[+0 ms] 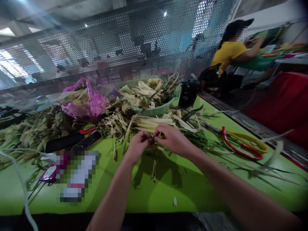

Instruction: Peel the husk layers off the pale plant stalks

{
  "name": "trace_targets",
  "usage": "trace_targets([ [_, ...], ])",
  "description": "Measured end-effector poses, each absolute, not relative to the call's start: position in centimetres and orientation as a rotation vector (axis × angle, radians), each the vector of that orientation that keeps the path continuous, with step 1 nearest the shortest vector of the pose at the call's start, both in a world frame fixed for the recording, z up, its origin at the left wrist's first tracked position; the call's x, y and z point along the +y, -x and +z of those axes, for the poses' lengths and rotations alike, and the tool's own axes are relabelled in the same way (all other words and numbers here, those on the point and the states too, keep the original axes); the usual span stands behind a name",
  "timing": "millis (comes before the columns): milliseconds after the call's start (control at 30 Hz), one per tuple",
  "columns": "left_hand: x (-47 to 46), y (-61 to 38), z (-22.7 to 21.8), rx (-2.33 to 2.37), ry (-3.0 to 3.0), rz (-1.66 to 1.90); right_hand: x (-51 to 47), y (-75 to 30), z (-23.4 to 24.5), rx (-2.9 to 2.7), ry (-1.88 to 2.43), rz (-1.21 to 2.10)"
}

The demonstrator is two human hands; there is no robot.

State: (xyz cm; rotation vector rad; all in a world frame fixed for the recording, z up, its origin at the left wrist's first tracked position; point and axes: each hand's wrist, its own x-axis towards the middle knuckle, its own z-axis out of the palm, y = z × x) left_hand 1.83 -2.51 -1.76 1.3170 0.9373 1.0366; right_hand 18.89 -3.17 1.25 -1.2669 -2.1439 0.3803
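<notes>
My left hand (pixel 138 144) and my right hand (pixel 172 139) meet above the green table, fingertips pinched close together. Between them is a bit of dried plant stalk (pixel 154 165), its thin ends dangling below my fingers. Just behind my hands lie pale dried husk strips (pixel 154 123) in a loose bundle. Farther back, a green plastic basket (pixel 156 111) is heaped with dried husks (pixel 144 93). The exact grip of the fingertips is partly hidden.
Scissors with red and yellow handles (pixel 243 144) lie at right among loose strips. At left are a red-handled tool (pixel 88 130), a phone (pixel 88 141), a pink plastic bag (pixel 84 104) and a white cable (pixel 20 179). A black container (pixel 189 93) stands behind; a person in yellow (pixel 231 51) sits beyond.
</notes>
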Motion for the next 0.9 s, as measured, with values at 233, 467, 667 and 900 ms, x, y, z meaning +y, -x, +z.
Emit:
trace_targets([
  [233, -2.4, -1.9, -2.0, 0.996, -1.266, 1.043, -3.2, -18.9, 1.2, -2.132, 1.264, 0.393],
  [467, -2.2, -1.8, -2.4, 1.010, -1.242, 1.067, -3.6, -18.7, 2.2, -2.197, 1.268, 0.460],
  [667, -2.1, -1.7, -2.4, 1.067, -1.287, 1.123, -3.3, -19.1, 2.0, -2.149, 1.285, 0.568],
  [900, -2.0, -1.8, -2.6, 1.107, -1.439, 1.159, -2.9, -18.8, 1.0, -2.147, 1.367, 0.470],
])
